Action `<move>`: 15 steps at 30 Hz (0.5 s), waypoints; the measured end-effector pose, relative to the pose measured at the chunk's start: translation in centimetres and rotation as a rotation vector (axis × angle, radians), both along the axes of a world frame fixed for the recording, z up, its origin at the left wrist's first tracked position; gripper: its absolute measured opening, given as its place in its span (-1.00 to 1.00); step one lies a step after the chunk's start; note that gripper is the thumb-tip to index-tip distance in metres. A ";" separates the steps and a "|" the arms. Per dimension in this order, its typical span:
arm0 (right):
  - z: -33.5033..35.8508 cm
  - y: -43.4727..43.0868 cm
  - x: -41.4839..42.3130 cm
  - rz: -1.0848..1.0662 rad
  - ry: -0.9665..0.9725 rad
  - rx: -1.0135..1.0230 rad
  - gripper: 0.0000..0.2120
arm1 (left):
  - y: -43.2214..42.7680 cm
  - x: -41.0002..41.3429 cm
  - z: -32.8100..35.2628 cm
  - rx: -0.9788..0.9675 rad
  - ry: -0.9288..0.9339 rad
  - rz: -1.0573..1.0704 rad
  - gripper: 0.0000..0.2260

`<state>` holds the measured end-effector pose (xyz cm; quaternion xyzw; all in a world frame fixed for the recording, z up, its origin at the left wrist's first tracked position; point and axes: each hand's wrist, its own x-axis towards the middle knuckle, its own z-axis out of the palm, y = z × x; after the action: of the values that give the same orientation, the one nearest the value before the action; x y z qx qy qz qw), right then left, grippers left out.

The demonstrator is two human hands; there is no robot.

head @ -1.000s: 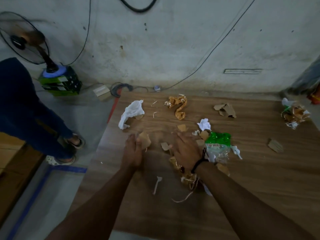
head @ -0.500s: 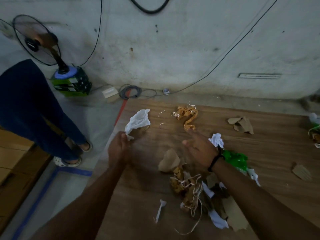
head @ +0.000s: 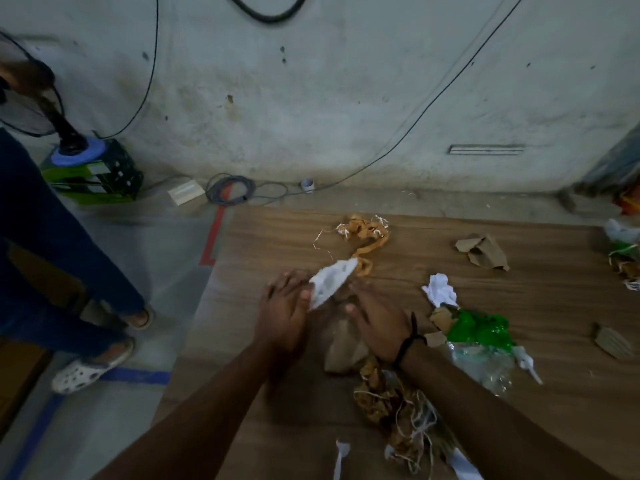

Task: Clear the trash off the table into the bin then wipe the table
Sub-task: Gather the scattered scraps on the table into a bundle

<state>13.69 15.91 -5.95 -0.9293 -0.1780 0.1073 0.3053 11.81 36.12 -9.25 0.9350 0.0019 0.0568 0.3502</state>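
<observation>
Trash lies scattered over a wooden table [head: 284, 230]. My left hand [head: 282, 315] grips a crumpled white tissue [head: 330, 280] near the table's middle left. Just to its right, my right hand [head: 379, 322] lies flat with fingers spread over a crumpled brown paper [head: 341, 351]. A heap of brown paper and string [head: 394, 414] sits below my right wrist. An orange-brown paper twist [head: 363, 233] lies farther back. A white paper ball [head: 440, 289] and a green and clear plastic wrapper [head: 479, 337] lie to the right. No bin is in view.
Torn cardboard [head: 483, 251] and more trash [head: 623, 251] lie at the right. A white plastic spoon [head: 341, 457] is near the front edge. A person in blue trousers [head: 52, 251] stands at the left, beside a fan [head: 31, 95] and coiled cable [head: 230, 190].
My left hand took the white tissue from the table's left edge and pulled it toward the middle. My right hand came down onto the brown paper. The camera shifted.
</observation>
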 end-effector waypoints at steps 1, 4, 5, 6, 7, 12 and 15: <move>0.7 0.1 0.1 -0.022 -0.044 0.042 -0.46 | 0.3 0.1 0.2 -0.110 -0.055 0.066 -0.45; 2.5 -0.5 3.1 -0.136 -0.156 0.085 -0.38 | 3.0 1.9 0.6 -0.397 -0.140 0.395 -0.43; 2.8 -0.7 5.0 -0.180 -0.191 0.076 -0.36 | 4.2 2.8 0.9 -0.382 -0.127 0.478 -0.41; 3.1 -1.0 7.1 -0.226 -0.214 0.048 -0.36 | 5.4 3.8 1.0 -0.338 -0.109 0.522 -0.39; 3.1 -1.2 9.1 -0.263 -0.218 0.002 -0.38 | 6.8 4.9 0.9 -0.250 -0.069 0.528 -0.39; 0.7 -1.2 14.5 -0.277 -0.046 -0.151 -0.35 | 10.7 9.5 -1.1 0.213 0.276 0.325 -0.45; -0.8 -0.2 14.0 -0.200 0.011 -0.120 -0.36 | 8.4 11.2 -1.7 0.405 0.256 0.219 -0.42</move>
<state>27.72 15.74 -6.75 -0.9585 -0.0758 0.0916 0.2592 23.02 44.51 -10.96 0.9798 0.1361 -0.0253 0.1446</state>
